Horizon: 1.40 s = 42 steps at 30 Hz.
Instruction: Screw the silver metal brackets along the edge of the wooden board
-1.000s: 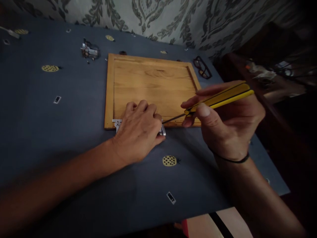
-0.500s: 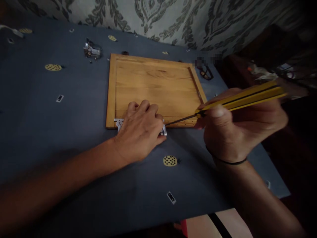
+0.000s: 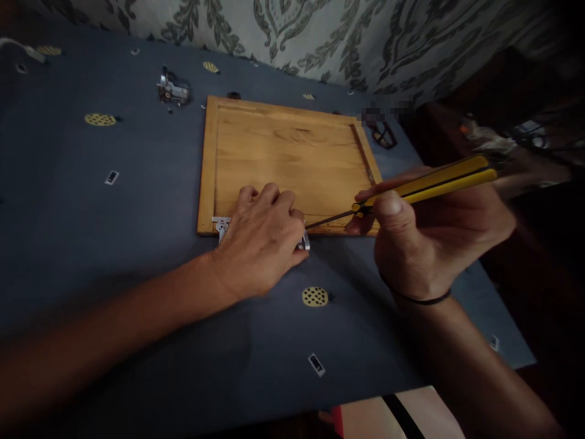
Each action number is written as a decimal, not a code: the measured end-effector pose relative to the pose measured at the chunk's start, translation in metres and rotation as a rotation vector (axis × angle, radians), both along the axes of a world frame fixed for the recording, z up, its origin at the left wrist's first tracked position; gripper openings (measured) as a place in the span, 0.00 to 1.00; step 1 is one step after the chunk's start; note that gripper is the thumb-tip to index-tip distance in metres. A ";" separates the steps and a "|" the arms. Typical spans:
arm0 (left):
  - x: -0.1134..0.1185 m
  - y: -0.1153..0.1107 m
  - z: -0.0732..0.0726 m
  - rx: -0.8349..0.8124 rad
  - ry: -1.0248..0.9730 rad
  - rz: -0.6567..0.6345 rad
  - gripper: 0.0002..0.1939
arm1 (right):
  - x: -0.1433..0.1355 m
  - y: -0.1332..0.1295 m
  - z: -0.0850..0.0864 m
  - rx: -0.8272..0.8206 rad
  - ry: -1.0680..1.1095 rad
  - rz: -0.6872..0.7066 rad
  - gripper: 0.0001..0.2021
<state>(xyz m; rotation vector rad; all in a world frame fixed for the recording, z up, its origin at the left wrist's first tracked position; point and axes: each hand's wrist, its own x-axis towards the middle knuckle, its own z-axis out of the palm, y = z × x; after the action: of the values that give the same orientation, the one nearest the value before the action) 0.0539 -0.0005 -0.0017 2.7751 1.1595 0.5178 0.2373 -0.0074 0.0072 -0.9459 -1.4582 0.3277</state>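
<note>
A framed wooden panel (image 3: 292,161) lies flat on the cloth-covered table. At its near edge my left hand (image 3: 262,244) curls its fingers down over a silvery metal hinge (image 3: 222,227), whose ends stick out on both sides of the hand; its middle is hidden. My right hand (image 3: 434,228) is closed around the yellow-and-black handle of a screwdriver (image 3: 425,181), tilted with its thin shaft pointing down and left. The tip meets the hinge's right end beside my left fingers; the exact contact point is hidden.
Another metal hinge (image 3: 173,90) with small screws nearby lies at the back left. A dark-framed object (image 3: 384,134), partly blurred out, sits past the panel's right corner. A white cable (image 3: 22,49) is at the far left. A patterned wall (image 3: 283,30) borders the table's back.
The screwdriver handle and my right hand have shifted slightly left, and the handle has turned a little. My left hand stays in place on the hinge.
</note>
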 end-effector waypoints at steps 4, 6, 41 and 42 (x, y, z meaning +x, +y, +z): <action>0.000 0.000 0.000 -0.008 0.003 -0.002 0.13 | 0.000 0.000 -0.001 -0.022 0.017 0.010 0.05; 0.001 0.000 0.000 -0.006 0.008 0.000 0.13 | -0.001 0.000 -0.001 -0.031 0.031 0.022 0.05; 0.003 0.000 0.002 -0.037 0.035 0.021 0.14 | 0.005 0.000 0.004 -0.007 -0.146 0.127 0.10; 0.003 0.000 0.002 -0.039 0.035 0.024 0.14 | 0.004 0.000 0.005 0.013 -0.138 0.102 0.11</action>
<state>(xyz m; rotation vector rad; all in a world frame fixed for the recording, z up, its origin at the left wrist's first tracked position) 0.0566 -0.0007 0.0005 2.7509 1.1985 0.4451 0.2412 -0.0072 0.0117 -0.8998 -1.6366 0.3328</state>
